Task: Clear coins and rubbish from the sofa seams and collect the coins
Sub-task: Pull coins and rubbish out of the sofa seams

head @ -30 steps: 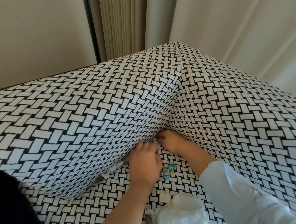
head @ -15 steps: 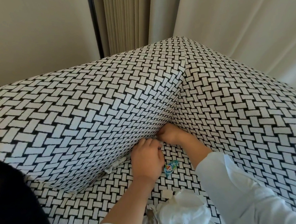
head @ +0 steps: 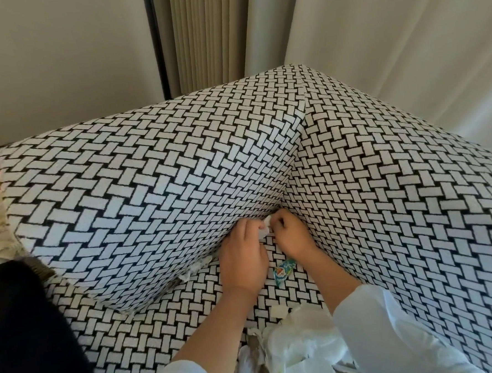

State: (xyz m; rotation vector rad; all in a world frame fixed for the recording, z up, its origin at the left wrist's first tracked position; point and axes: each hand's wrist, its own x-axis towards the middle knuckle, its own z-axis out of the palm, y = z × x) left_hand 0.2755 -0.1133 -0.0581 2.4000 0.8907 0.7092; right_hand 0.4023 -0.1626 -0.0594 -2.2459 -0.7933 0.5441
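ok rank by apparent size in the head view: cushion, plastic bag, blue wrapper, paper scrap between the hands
1. cushion
2. plastic bag, though cropped by the frame
3-4. blue wrapper and paper scrap: unsure, the scrap is mostly hidden

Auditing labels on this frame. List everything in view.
sofa: 1, black-and-white weave, fills most of the view
white scrap: 1, white, at the back corner seam between both hands
candy wrapper: 1, blue-green, on the seat beside the hands
paper bit: 1, white, on the seat nearer the camera
seam scrap: 1, white, poking out under the back cushion
crumpled pile: 1, white, bottom edge, plastic or tissue
curtains: beige, behind the sofa
dark mass: 1, black, lower left, unidentifiable
left hand: fingers curled on the white scrap
right hand: fingers curled on the white scrap, white sleeve
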